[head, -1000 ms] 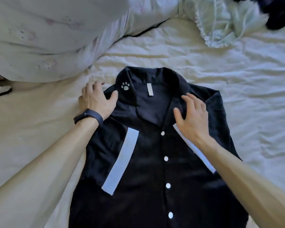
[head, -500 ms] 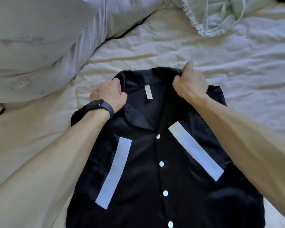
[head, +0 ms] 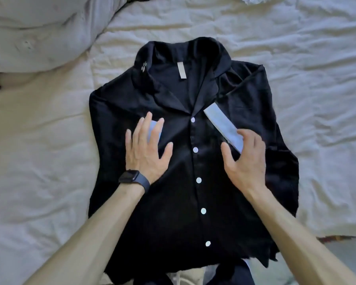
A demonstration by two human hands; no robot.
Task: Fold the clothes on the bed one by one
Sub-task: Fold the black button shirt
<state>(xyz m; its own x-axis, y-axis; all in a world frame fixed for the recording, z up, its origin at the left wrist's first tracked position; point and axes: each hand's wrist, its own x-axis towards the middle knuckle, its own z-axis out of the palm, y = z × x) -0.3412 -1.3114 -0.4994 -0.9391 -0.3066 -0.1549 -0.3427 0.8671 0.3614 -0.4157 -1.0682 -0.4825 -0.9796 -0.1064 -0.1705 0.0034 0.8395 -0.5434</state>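
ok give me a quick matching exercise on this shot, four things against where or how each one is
Things: 1 shirt, 2 buttons, 3 watch, 4 label.
States: a white, in a row down the front; b on the left wrist; c pale, inside the neck; d black, spread on the bed.
Pairs: 1-d, 2-a, 3-b, 4-c.
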